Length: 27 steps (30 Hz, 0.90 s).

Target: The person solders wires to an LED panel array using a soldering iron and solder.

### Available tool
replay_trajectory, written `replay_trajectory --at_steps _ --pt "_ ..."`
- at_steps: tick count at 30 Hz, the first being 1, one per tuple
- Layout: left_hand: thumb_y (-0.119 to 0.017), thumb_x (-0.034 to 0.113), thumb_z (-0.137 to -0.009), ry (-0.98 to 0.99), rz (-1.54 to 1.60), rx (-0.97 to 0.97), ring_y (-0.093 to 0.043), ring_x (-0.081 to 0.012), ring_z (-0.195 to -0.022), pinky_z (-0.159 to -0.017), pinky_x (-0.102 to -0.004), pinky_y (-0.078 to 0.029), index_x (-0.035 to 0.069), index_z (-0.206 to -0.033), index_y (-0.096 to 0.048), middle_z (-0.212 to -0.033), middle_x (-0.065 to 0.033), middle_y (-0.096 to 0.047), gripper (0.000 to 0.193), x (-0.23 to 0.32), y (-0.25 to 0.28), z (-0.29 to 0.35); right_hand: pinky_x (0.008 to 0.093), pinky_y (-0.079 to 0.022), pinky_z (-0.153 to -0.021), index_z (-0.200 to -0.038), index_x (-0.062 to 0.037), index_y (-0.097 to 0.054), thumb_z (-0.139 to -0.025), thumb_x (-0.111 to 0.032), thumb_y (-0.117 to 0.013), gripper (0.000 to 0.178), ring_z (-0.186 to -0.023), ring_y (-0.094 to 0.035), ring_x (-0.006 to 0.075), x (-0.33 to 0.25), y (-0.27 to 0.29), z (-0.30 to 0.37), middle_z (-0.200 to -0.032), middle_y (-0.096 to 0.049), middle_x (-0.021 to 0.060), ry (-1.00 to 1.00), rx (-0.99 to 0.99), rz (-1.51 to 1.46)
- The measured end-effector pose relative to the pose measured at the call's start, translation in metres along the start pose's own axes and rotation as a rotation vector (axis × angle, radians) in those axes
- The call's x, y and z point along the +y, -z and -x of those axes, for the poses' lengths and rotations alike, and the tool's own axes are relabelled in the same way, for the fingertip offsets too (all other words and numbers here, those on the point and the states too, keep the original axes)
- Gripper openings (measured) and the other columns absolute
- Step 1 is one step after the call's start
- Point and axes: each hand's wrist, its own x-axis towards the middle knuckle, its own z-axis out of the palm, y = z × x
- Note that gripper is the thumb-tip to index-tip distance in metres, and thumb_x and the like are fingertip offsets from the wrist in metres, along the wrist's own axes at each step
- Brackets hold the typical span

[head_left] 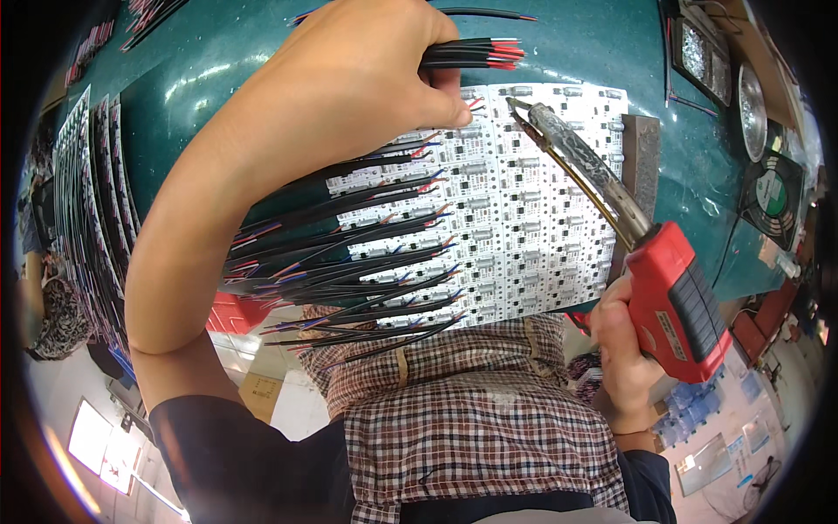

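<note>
On the green desk (218,61) lies a white panel of small circuit boards (524,210). Its left rows already carry black leads with red and blue tips (349,271); the right columns look bare. The left hand (367,70), grip closed, holds a bundle of spare black wires (476,52). The right hand (624,358) clasps a red soldering gun (672,297), tip at the top row.
</note>
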Motion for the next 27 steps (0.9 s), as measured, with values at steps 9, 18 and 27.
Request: replay_trajectory --at_steps 9,18,27 --pt "-0.076 0.019 -0.087 -0.328 0.052 0.283 -0.051 -0.0082 -0.059 -0.057 -0.0258 -0.042 -0.002 -0.092 -0.067 -0.064 -0.0008 -0.059 0.023 -0.03 -0.033 -0.009 0.0242 -0.04 -0.049 -0.114 0.006 -0.055 -0.09 -0.006 -0.067 0.029 -0.055 -0.051 0.0101 0.004 -0.005 0.004 -0.08 -0.059 0.0091 -0.033 0.073 -0.176" --pt "-0.063 0.021 -0.099 0.222 0.562 -0.221 -0.055 -0.017 -0.063 -0.06 -0.0342 -0.045 -0.004 -0.096 -0.061 -0.071 -0.0104 -0.06 0.026 -0.007 0.021 -0.005 0.0245 -0.041 -0.05 -0.121 0.0054 -0.052 -0.091 -0.007 -0.068 0.036 -0.056 -0.052 0.0105 0.009 -0.004 0.007 -0.083 -0.059 0.0089 -0.009 0.076 -0.152" --pt "-0.065 0.014 -0.093 0.051 0.391 0.123 -0.055 -0.0167 -0.064 -0.058 -0.0332 -0.044 -0.002 -0.085 -0.06 -0.069 -0.0088 -0.055 0.019 0.005 0.001 0.024 0.0247 -0.041 -0.051 -0.113 0.0051 -0.056 -0.091 -0.006 -0.066 0.026 -0.056 -0.05 0.0089 0.014 -0.002 0.013 -0.081 -0.059 0.0075 -0.073 0.073 -0.194"
